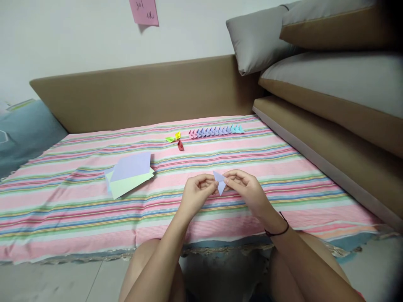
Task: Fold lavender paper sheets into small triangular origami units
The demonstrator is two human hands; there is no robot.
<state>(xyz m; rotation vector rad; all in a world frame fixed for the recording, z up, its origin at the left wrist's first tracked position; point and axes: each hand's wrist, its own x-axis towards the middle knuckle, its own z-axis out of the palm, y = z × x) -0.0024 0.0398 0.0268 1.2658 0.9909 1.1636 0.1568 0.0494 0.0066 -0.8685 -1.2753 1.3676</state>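
Note:
A small folded piece of lavender paper (221,187) is held up above the striped cloth, between both hands. My left hand (200,187) pinches its left side between thumb and fingers. On the other side, my right hand (242,183) grips the paper's right edge the same way, a dark cord round that wrist. Beyond the hands, a row of folded paper pieces (216,131) runs from pink through lavender to light blue. Left of that row lie a green folded piece (170,139), a yellow one (178,135) and a red one (180,145).
Loose sheets of lavender and pale green paper (131,172) lie on the striped cloth (78,209) at the left. Grey and brown cushions (333,79) are stacked along the right. A brown backrest (141,92) closes off the far side, with a blue cushion (28,130) at far left.

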